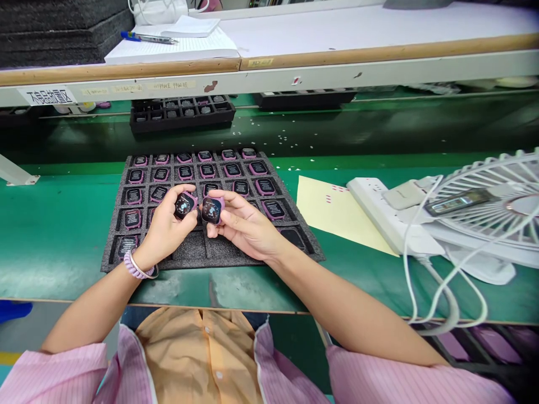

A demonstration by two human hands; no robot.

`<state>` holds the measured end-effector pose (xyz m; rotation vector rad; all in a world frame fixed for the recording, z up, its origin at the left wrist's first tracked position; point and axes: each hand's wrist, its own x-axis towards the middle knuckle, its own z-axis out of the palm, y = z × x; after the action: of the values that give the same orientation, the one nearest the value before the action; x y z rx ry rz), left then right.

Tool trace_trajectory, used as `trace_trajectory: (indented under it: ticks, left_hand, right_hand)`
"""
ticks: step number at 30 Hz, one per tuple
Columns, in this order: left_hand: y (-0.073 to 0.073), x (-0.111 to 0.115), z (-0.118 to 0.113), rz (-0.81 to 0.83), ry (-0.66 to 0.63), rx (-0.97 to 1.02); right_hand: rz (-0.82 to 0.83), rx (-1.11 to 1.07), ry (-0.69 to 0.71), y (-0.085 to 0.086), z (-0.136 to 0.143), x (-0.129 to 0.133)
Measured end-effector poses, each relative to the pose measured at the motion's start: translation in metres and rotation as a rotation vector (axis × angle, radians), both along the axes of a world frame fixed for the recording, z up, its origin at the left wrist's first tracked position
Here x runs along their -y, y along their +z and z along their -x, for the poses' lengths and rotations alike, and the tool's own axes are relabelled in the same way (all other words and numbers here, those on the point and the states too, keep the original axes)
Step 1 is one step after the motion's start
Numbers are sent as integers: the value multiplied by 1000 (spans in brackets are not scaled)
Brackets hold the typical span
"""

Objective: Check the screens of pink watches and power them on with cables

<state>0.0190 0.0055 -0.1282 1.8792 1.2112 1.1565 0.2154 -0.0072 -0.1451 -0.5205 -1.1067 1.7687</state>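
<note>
Clock positions are read about the centre of the foam tray (185,255).

- Stack of black foam (63,33): between ten and eleven o'clock, on the shelf (357,53).
- Left hand (166,224): nine o'clock side, over the tray; fingers and thumb closed on the edges of one watch. Lilac coiled band (133,265) at the wrist.
- Notebook (177,50): between eleven and twelve, on the shelf, pen (149,38) on top.
- Left watch (184,206): purple case, dark face lit with a dial; held raised, towards ten o'clock.
- Foam tray: dark grey, celled; rows of purple-cased watches (232,169), many with pale text on their screens.
- Right watch (211,210): similar, lit, beside the left one, near centre.
- Right hand (246,227): between three and four o'clock; thumb and fingers pinching the right watch.
- Yellow sheet (345,219): three o'clock, red marks.
- Power strip (374,210): three o'clock, beyond the sheet.
- White fan (505,235): farthest out at three, cables alongside.
</note>
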Motion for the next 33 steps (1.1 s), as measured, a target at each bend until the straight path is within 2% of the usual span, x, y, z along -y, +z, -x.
trace_trajectory:
  ticks: [26, 33]
  left_hand:
    - [-1, -2, 1, 1, 7, -18]
    - [1, -1, 1, 19, -30, -1]
  right_hand:
    - [12, 10, 10, 1, 0, 1]
    - [3, -48, 42, 1, 0, 1]
